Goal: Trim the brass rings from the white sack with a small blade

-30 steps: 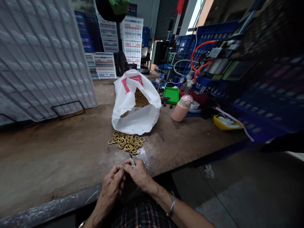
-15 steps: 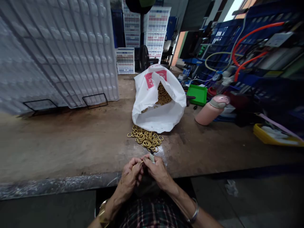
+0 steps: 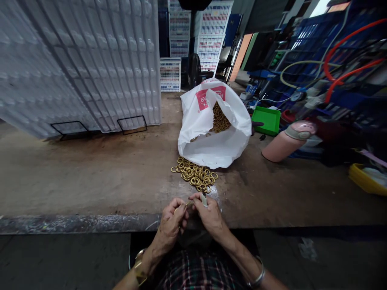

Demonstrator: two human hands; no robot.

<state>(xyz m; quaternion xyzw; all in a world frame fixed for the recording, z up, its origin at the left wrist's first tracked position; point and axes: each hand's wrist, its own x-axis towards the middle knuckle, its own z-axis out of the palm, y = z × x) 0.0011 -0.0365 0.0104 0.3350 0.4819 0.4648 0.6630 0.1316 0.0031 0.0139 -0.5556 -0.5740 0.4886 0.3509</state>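
Observation:
Both of my hands meet just over the front edge of the workbench. My left hand [image 3: 173,217] is closed, its thumb and fingertips pinching a brass-coloured ring [image 3: 189,204] that shows only in part. Close beside it, my right hand [image 3: 209,212] is closed around a short pale tool with a dark tip [image 3: 204,200]; its exact kind is too small to tell. The right fingertips are near the ring's other side. Just beyond the hands lies a loose pile of brass rings [image 3: 196,176]. Behind that, a white sack [image 3: 208,151] lies with its mouth open towards me, more rings inside.
Ribbed clear plastic trays [image 3: 115,68] stand on the workbench [image 3: 90,177] at the left, against black wire stands [image 3: 132,124]. To the right are a pink bottle [image 3: 286,143], a green tray [image 3: 267,121] and a yellow bin [image 3: 367,181]. White crates [image 3: 208,48] are stacked behind.
The view has shifted, so the bench things appear further right. The right fingertips have drawn slightly apart from the left hand, and more of the ring shows between them.

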